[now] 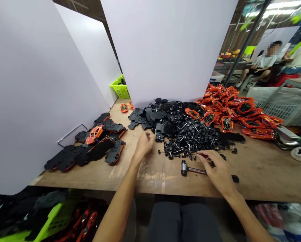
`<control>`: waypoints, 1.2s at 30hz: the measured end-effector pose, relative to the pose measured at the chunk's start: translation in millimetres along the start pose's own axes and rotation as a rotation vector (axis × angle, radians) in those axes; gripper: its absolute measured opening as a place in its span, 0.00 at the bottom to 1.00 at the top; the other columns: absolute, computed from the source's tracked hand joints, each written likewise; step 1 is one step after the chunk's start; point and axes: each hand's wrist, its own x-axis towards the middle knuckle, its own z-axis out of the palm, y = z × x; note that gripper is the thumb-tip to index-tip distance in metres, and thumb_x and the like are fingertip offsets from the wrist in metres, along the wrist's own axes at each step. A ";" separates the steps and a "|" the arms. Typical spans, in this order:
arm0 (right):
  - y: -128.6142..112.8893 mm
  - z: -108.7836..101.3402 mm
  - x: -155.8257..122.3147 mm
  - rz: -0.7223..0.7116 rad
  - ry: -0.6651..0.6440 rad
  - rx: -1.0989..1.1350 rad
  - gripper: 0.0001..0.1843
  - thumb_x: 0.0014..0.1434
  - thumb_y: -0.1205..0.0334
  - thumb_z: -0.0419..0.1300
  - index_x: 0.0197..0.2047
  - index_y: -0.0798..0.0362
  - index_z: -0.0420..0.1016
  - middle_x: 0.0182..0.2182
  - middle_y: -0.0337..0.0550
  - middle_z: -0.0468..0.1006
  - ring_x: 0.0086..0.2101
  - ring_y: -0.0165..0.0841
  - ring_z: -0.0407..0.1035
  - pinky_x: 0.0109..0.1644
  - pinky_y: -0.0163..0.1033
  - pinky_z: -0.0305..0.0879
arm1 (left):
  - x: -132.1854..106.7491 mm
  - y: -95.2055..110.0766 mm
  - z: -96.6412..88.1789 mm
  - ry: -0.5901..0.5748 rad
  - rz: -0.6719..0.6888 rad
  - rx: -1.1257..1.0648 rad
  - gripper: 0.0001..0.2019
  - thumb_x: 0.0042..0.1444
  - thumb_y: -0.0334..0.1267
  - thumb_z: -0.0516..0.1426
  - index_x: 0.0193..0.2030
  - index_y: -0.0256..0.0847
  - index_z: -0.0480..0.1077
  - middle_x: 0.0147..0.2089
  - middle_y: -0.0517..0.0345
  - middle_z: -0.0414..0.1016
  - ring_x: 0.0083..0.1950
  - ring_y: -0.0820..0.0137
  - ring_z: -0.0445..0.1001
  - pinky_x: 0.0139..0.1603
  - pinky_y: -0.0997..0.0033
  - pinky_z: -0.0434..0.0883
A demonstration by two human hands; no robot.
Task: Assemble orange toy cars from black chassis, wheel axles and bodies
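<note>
My left hand (145, 144) is over the bare wood at the left end of the dark parts, fingers curled together; whatever they may hold is too small to make out. Just right of its fingertips lies a black toy car chassis (159, 137). At the front edge of a heap of black wheels on metal axles (194, 134), my right hand (217, 169) pinches what looks like a thin wheel axle between thumb and forefinger. Below that hand lies a small mallet (184, 168) with a dark handle, partly hidden by the palm.
Orange car bodies (227, 101) are heaped at the right. Black base plates (150, 114) lie behind my left hand. Cars with black undersides up (113, 153) cluster at the left. White panels (165, 50) stand behind the wooden table (162, 181). Two people sit far right.
</note>
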 end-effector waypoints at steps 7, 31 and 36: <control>-36.4 44.5 3.0 -0.144 -0.059 0.001 0.10 0.74 0.57 0.57 0.46 0.46 0.80 0.41 0.46 0.80 0.44 0.43 0.73 0.50 0.50 0.70 | 29.0 10.2 13.8 0.043 -0.158 -0.080 0.22 0.42 0.35 0.72 0.25 0.44 0.59 0.24 0.67 0.62 0.32 0.69 0.65 0.33 0.72 0.58; -31.6 60.8 78.3 0.420 -0.270 0.942 0.17 0.57 0.45 0.72 0.45 0.45 0.83 0.48 0.42 0.86 0.51 0.41 0.79 0.63 0.51 0.71 | -103.2 -12.7 -51.3 0.123 -0.472 -0.936 0.13 0.57 0.41 0.65 0.45 0.36 0.73 0.40 0.51 0.82 0.38 0.67 0.83 0.43 0.62 0.82; -75.0 76.8 37.8 0.004 -0.374 0.609 0.32 0.55 0.58 0.74 0.62 0.43 0.71 0.57 0.44 0.80 0.57 0.41 0.74 0.66 0.51 0.67 | -135.8 -9.5 -41.4 0.079 -0.500 -0.885 0.18 0.52 0.41 0.68 0.46 0.33 0.76 0.42 0.46 0.83 0.40 0.64 0.83 0.41 0.67 0.81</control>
